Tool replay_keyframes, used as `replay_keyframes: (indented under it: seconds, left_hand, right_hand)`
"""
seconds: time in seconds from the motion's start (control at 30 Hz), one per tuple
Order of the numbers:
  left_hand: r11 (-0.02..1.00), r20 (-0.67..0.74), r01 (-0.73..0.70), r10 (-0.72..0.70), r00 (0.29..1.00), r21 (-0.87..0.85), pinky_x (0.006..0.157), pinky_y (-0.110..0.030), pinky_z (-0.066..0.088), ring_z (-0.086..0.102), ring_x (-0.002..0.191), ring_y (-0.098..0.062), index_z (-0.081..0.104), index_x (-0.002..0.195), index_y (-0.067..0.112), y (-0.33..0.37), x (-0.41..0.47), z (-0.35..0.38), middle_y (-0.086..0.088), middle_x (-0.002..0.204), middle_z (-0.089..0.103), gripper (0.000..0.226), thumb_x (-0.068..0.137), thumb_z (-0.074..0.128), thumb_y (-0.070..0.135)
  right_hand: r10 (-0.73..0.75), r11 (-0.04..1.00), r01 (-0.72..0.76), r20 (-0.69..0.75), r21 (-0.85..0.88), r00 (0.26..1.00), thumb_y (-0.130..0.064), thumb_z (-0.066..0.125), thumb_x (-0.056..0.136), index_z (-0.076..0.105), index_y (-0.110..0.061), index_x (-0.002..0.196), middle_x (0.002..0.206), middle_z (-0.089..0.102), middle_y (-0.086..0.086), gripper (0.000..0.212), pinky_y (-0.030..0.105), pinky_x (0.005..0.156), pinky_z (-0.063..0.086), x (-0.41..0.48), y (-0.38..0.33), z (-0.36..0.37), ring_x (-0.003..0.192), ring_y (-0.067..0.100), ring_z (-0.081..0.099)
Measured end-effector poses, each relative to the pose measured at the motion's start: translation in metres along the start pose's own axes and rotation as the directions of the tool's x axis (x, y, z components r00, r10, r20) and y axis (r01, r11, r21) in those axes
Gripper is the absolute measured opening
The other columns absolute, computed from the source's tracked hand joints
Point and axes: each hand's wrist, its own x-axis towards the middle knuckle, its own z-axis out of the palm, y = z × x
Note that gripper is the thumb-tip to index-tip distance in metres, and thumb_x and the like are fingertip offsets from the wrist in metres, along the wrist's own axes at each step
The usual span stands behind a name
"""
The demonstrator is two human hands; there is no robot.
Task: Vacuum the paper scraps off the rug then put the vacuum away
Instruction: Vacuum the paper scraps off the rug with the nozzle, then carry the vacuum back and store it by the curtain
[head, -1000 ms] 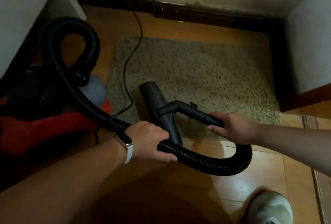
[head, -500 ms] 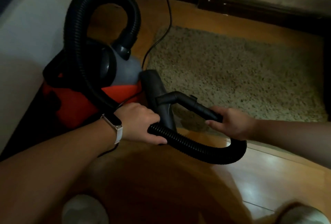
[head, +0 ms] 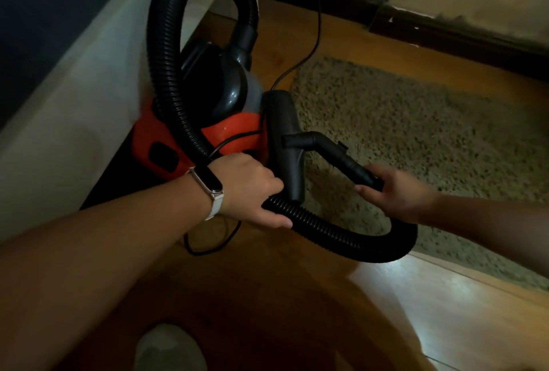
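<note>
A red and black canister vacuum (head: 214,130) stands on the wooden floor beside a white cabinet, at the rug's left edge. Its ribbed black hose (head: 166,53) arches over the canister and loops low in front of me. My left hand (head: 249,189) grips the hose just below the canister. My right hand (head: 392,189) holds the black handle tube (head: 341,156) that joins the flat floor nozzle (head: 286,139), which stands upright between canister and rug. The shaggy beige rug (head: 416,139) lies to the right; I see no paper scraps on it.
The white cabinet side (head: 74,109) closes off the left. A black power cord (head: 318,14) runs from the far wall to the vacuum and coils on the floor (head: 208,240). Dark skirting (head: 445,35) lines the far wall. My shoe (head: 169,347) shows at the bottom.
My view has swung left and closer, bringing the vacuum canister to the centre. The nozzle now stands right beside the canister, and both hands keep their grips.
</note>
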Motion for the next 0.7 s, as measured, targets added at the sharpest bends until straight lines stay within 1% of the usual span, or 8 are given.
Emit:
replay_keyframes:
  seconds: [0.07,0.13,0.23,0.37,0.5,0.57,0.63,0.7]
  left_hand:
    - [1.000,-0.002,-0.017,0.017,1.000,0.004,0.063,-0.036,0.052,0.053,0.061,-0.012,0.042,0.076,0.028,0.007,-0.002,0.001,0.013,0.065,0.041,0.063,0.080,0.016,0.086]
    - [0.999,-0.021,-0.051,0.051,0.998,0.013,0.062,-0.036,0.052,0.055,0.061,-0.013,0.042,0.076,0.028,0.017,-0.002,0.001,0.012,0.067,0.047,0.064,0.081,0.014,0.086]
    - [0.998,-0.031,-0.065,0.065,0.997,0.005,0.060,-0.036,0.051,0.057,0.061,-0.014,0.042,0.075,0.028,0.033,-0.001,0.000,0.011,0.069,0.053,0.065,0.081,0.013,0.086]
    - [0.998,0.000,-0.054,0.054,0.999,-0.020,0.059,-0.036,0.050,0.057,0.062,-0.015,0.039,0.075,0.027,0.050,-0.005,0.001,0.012,0.067,0.047,0.061,0.083,0.018,0.084]
    - [0.999,0.082,-0.033,0.032,0.996,0.009,0.066,-0.039,0.053,0.060,0.067,-0.017,0.051,0.081,0.024,0.069,0.002,0.006,0.008,0.076,0.059,0.070,0.084,0.018,0.085]
    - [0.999,0.093,-0.035,0.034,0.995,0.012,0.067,-0.039,0.054,0.063,0.069,-0.020,0.057,0.087,0.022,0.079,0.006,0.012,0.005,0.080,0.064,0.073,0.084,0.020,0.085]
    - [0.999,0.107,-0.042,0.043,0.993,-0.010,0.068,-0.039,0.054,0.064,0.070,-0.021,0.060,0.090,0.021,0.088,0.006,0.018,0.004,0.081,0.066,0.074,0.084,0.022,0.085]
    - [0.999,0.134,-0.031,0.037,0.990,-0.044,0.068,-0.039,0.055,0.063,0.069,-0.021,0.060,0.090,0.021,0.092,0.004,0.023,0.003,0.080,0.065,0.073,0.085,0.024,0.085]
  right_hand:
    - [0.001,1.000,-0.001,0.035,-0.011,0.999,-0.048,0.058,0.095,0.056,-0.032,0.114,0.078,0.067,-0.001,0.025,0.038,0.063,0.058,-0.007,0.004,0.005,0.064,0.011,0.065]
    - [-0.008,1.000,0.009,0.059,-0.015,0.998,-0.050,0.058,0.095,0.054,-0.036,0.114,0.078,0.067,-0.005,0.024,0.027,0.058,0.056,-0.015,0.011,0.012,0.064,0.006,0.064]
    - [-0.016,1.000,0.015,0.096,0.003,0.995,-0.051,0.059,0.094,0.053,-0.039,0.112,0.076,0.065,-0.007,0.023,0.012,0.049,0.045,-0.023,0.021,0.020,0.062,0.000,0.062]
    - [-0.036,0.997,0.024,0.175,0.073,0.984,-0.050,0.059,0.094,0.055,-0.036,0.111,0.079,0.066,-0.003,0.022,0.016,0.050,0.049,-0.031,0.033,0.033,0.062,0.000,0.063]
    - [-0.082,0.996,0.074,0.254,0.039,0.964,-0.049,0.058,0.096,0.052,-0.040,0.115,0.080,0.065,-0.006,0.022,0.015,0.053,0.049,-0.036,0.046,0.045,0.064,-0.001,0.063]
    - [-0.093,0.995,0.098,0.326,0.001,0.941,-0.051,0.056,0.096,0.049,-0.045,0.117,0.086,0.066,-0.009,0.022,0.020,0.063,0.054,-0.037,0.051,0.054,0.071,0.001,0.064]
    - [-0.108,0.992,0.126,0.390,-0.021,0.915,-0.054,0.053,0.096,0.049,-0.049,0.109,0.092,0.066,-0.010,0.014,0.029,0.073,0.057,-0.036,0.055,0.063,0.078,0.004,0.064]
    - [-0.144,0.986,0.168,0.436,-0.018,0.888,-0.056,0.052,0.096,0.046,-0.055,0.100,0.091,0.066,-0.010,0.007,0.029,0.071,0.057,-0.032,0.056,0.067,0.077,0.005,0.064]
